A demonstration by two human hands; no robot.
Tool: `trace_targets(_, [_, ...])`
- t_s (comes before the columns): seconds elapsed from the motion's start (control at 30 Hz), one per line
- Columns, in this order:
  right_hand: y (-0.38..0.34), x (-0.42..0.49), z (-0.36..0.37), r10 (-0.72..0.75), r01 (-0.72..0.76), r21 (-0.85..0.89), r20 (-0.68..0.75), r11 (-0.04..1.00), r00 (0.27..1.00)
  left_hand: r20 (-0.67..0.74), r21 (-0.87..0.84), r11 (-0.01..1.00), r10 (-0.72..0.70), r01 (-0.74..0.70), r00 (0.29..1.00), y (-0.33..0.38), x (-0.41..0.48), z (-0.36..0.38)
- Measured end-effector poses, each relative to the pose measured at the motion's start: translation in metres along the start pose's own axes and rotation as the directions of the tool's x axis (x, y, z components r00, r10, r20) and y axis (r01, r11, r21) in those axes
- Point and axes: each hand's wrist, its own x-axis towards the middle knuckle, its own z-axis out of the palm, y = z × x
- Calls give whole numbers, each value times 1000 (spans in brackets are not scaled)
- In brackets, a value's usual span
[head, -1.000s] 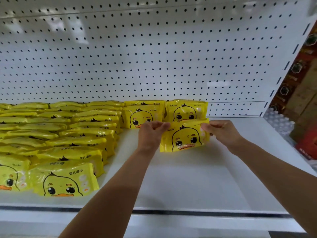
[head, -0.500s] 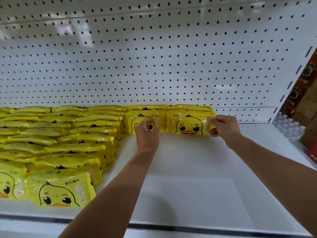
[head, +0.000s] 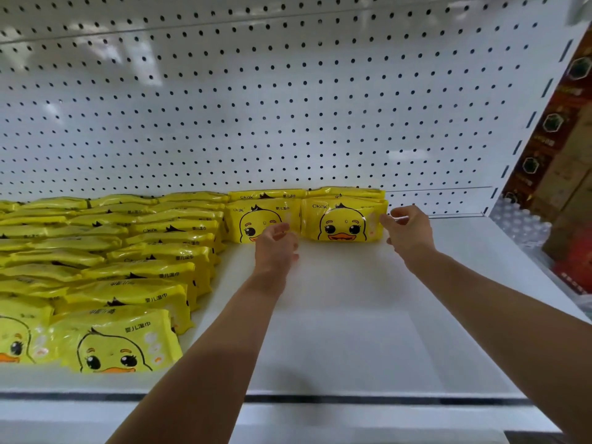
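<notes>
Closest to me, the white shelf (head: 352, 347) runs bare through the middle. At eight o'clock, rows of yellow duck packs (head: 128, 270) lie overlapped, faces up, filling that side towards the back. Two bare forearms reach in from six and four o'clock, the hands well apart.

The left hand (head: 277, 248) hovers at the centre, fingers loosely curled and holding nothing, just in front of the left standing pack (head: 256, 219). The right hand (head: 408, 233), at two o'clock from it, has its thumb at the right edge of the right standing pack (head: 344, 221); I cannot tell whether it pinches or only touches.

Both packs stand upright side by side, each with another pack behind it, against the pegboard (head: 288, 107). Off at three o'clock, past the shelf end, are water bottles (head: 519, 225) and brown cartons (head: 563, 149).
</notes>
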Motion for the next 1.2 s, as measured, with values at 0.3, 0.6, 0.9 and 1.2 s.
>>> trace_targets(0.3, [-7,-98,-22,-29,20,88,104,996,994,221,-234,962,-88,141,971,-5,-88,-15])
trace_targets(0.6, [13,-205,-82,-59,54,144,31,988,998,436,-181,975,-40,131,899,-18,-189,-21])
trace_targets(0.9, [77,-266,-174,-14,38,136,-173,990,985,611,-87,977,-101,193,785,-56,-284,26])
trace_targets(1.2, [186,-314,-281,161,-144,92,-214,985,964,744,175,953,-292,247,601,-144,-370,108])
